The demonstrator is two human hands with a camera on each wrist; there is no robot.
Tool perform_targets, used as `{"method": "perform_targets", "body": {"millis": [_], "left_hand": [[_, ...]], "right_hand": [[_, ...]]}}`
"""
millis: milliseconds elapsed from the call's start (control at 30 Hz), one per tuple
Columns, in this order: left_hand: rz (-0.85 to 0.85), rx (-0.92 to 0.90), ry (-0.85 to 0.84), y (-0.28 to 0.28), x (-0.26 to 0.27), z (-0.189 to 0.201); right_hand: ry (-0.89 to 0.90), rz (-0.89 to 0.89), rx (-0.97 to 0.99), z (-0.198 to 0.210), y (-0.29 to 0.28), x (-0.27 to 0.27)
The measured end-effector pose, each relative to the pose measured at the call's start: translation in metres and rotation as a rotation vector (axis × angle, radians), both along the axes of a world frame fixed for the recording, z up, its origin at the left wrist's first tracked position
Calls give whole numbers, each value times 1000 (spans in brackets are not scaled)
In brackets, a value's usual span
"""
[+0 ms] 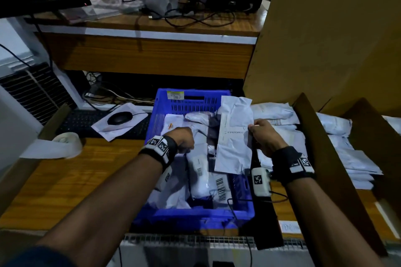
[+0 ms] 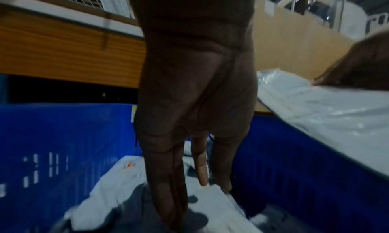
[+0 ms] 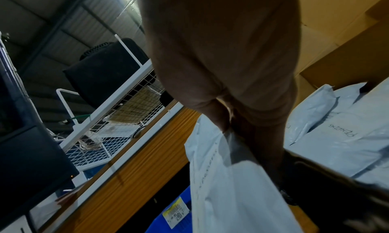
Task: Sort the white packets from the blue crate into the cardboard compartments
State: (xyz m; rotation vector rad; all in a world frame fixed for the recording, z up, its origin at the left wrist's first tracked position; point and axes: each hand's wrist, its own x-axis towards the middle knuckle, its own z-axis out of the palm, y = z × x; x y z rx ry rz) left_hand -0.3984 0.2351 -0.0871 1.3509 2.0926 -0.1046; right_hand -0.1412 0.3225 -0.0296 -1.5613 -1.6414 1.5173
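Note:
The blue crate stands on the wooden table and holds several white packets. My left hand reaches down into it; in the left wrist view its fingers are straight and their tips touch a packet in the crate. My right hand pinches one crumpled white packet by its right edge and holds it up over the crate's right side. The right wrist view shows that packet hanging from the thumb and fingers. Cardboard compartments to the right hold piled packets.
A tall cardboard wall rises behind the compartments. Left of the crate lie a keyboard, a mouse on a sheet of paper and a white roll. A raised desk with cables runs behind.

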Motion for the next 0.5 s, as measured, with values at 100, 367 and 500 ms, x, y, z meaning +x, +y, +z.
{"method": "perform_targets", "body": {"millis": [100, 367, 500], "left_hand": [[34, -78, -82, 7, 15, -24], [236, -60, -106, 6, 51, -77], [413, -26, -280, 2, 53, -67]], "right_hand": [[-5, 4, -7, -3, 2, 1], [42, -14, -65, 1, -5, 8], [109, -9, -76, 7, -9, 13]]}}
